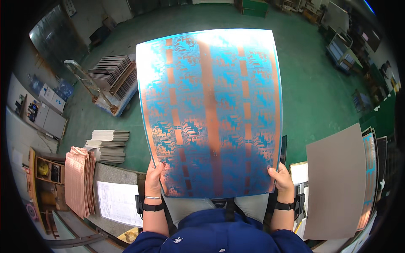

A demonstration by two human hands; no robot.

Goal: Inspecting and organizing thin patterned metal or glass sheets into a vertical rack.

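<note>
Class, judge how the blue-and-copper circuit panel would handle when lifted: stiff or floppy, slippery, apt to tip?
The circuit panel is probably fairly stiff: held only near its lower corners by the left hand and right hand, it shows no obvious sag. Its glossy, glare-bright face may be slippery. Reaching far beyond both hands, its far end might dip.

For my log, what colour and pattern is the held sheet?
The sheet is blue and copper, with fine lines and stripes, best seen in the head view.
</note>
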